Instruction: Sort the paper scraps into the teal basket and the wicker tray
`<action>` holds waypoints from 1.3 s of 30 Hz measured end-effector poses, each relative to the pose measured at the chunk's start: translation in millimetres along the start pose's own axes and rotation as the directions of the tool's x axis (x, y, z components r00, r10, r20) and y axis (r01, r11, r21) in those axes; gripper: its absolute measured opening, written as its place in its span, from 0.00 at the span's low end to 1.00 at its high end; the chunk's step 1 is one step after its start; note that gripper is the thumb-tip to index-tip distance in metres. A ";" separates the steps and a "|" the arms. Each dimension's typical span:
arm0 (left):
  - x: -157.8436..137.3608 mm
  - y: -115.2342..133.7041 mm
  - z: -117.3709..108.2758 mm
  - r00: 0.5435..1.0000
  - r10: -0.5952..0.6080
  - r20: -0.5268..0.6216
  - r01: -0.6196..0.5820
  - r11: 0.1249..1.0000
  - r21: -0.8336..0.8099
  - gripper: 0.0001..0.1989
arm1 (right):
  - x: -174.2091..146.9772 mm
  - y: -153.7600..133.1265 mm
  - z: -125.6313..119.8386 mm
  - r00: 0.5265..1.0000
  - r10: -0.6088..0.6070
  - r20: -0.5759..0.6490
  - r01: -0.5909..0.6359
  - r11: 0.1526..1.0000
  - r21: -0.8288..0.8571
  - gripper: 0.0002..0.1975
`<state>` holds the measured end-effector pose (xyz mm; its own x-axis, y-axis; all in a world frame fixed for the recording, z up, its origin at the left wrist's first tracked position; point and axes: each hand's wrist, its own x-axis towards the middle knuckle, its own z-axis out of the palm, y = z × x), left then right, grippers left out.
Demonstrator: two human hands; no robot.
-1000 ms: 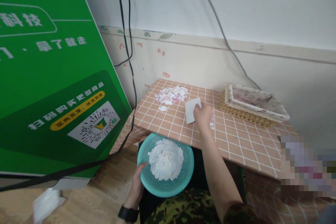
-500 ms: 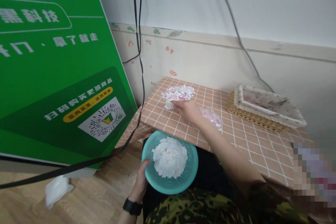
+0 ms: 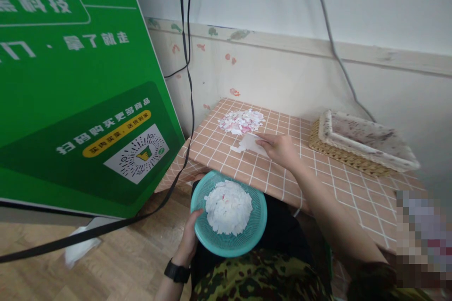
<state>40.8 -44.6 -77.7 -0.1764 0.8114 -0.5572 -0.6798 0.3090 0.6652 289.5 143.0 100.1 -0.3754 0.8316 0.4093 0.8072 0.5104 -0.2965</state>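
Sitting farther right than half a second ago, my right fingers (image 3: 269,139) are pinching the white card (image 3: 256,145) over the bench (image 3: 217,153), near the scrap pile (image 3: 242,122). My left fingers (image 3: 195,217) are still gripping the teal basket (image 3: 262,207).

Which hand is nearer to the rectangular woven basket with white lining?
Right: the right hand is left of the basket, over the checked brown tablecloth; the left hand, farther left and lower in view, grips the round teal plastic colander.
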 end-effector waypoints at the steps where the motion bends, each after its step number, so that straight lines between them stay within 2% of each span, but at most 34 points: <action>1: 0.3 -0.2 -0.3 1.000 -0.001 0.001 0.001 1.000 0.005 0.17 | 1.9 0.3 2.6 0.999 0.022 -0.032 -0.022 1.000 -0.002 0.16; 4: 1.3 -0.6 -0.8 1.000 -0.004 -0.020 0.004 1.000 0.016 0.16 | 7.1 -6.2 7.7 0.999 -0.006 -0.043 0.008 0.998 0.057 0.15; 7: 2.0 -1.1 -1.3 0.999 -0.007 -0.038 0.008 1.000 0.014 0.15 | 9.6 -13.7 5.1 0.988 -0.137 0.069 0.125 0.981 0.149 0.14; 9: 2.4 -1.7 -2.2 0.999 -0.010 -0.037 0.010 1.000 0.016 0.15 | 11.1 -12.0 1.2 0.981 -0.163 0.102 0.146 0.976 0.162 0.14; 14: 3.2 -2.4 -2.2 0.998 0.007 -0.061 -0.005 0.999 0.042 0.15 | 18.9 3.0 1.9 0.997 -0.075 0.029 0.072 0.992 0.105 0.14; 18: 2.2 -1.1 1.3 0.999 -0.019 -0.045 0.020 1.000 0.018 0.16 | 18.0 -2.0 4.7 0.986 -0.154 0.066 0.139 0.972 0.189 0.14; 22: 2.0 -1.1 1.5 0.999 -0.016 -0.044 0.017 1.000 0.018 0.16 | 9.5 -6.5 -2.7 0.992 -0.124 0.029 0.114 0.964 0.240 0.15; 25: 3.0 -2.3 -0.6 0.998 -0.007 -0.065 0.010 0.999 0.041 0.16 | 6.5 0.4 -9.9 0.989 -0.117 0.087 0.096 0.971 0.219 0.15; 28: 3.6 -2.9 -1.3 0.999 -0.005 -0.050 0.007 0.999 0.046 0.16 | 8.8 6.7 -12.2 0.998 -0.021 0.055 0.011 0.987 0.163 0.14; 30: 3.5 -2.6 -0.4 0.999 0.001 -0.047 0.001 0.999 0.047 0.16 | 11.3 4.6 -8.7 1.000 0.024 0.004 -0.025 0.981 0.192 0.14; 32: 3.1 -1.7 1.1 0.999 0.000 -0.040 0.002 0.999 0.044 0.16 | 13.2 -2.6 -1.8 1.000 0.002 0.001 -0.002 0.960 0.280 0.15; 35: 1.8 0.1 3.0 1.000 -0.010 -0.013 0.011 0.999 0.032 0.16 | 14.9 -12.5 7.3 0.993 -0.093 0.068 0.062 0.930 0.363 0.14; 37: 0.4 1.4 3.8 1.000 -0.013 -0.015 0.014 1.000 0.026 0.16 | 16.4 -11.4 7.9 0.991 -0.097 0.095 0.062 0.946 0.319 0.14; 39: -1.0 2.5 4.5 1.000 -0.014 -0.028 0.015 1.000 0.020 0.16 | 19.0 -3.6 4.0 0.995 -0.048 0.089 0.026 0.970 0.241 0.14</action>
<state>42.6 -42.4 -73.3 -0.1865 0.7928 -0.5802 -0.6677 0.3310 0.6668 277.6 157.9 105.5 -0.4530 0.8221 0.3448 0.6636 0.5692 -0.4853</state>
